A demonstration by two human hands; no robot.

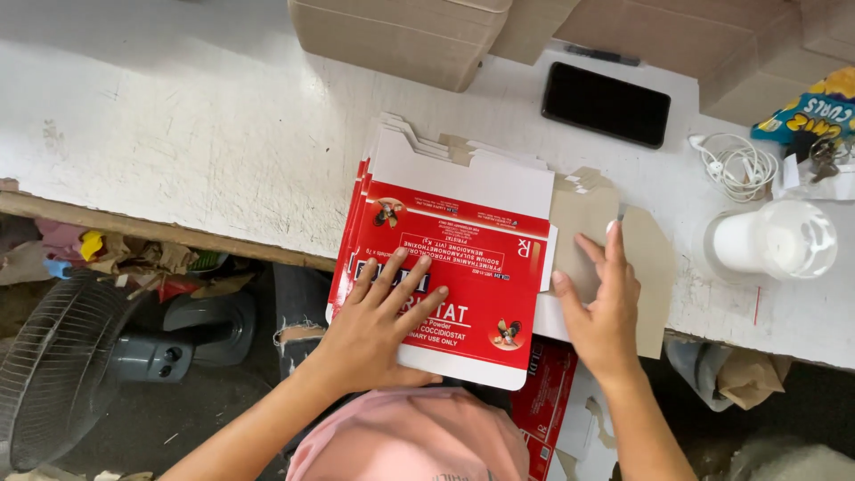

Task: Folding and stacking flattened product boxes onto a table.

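White table (178, 134), left hand (378, 312) flat on red cartons (463, 267), right hand (601, 307) on flap (583, 214)

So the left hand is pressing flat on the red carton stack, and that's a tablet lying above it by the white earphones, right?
Not quite. The head view shows a black phone, not a tablet, beside the white earphones. The rest holds: the left hand lies flat on the red carton stack.

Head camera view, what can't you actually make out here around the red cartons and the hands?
- Stack of flat red cartons: count unclear; the top one and the left hand cover the rest.
- Brown cardboard flap: partly under the right hand.
- Snack bag: cut off by the right edge.
- Fan: cut off at the left edge.
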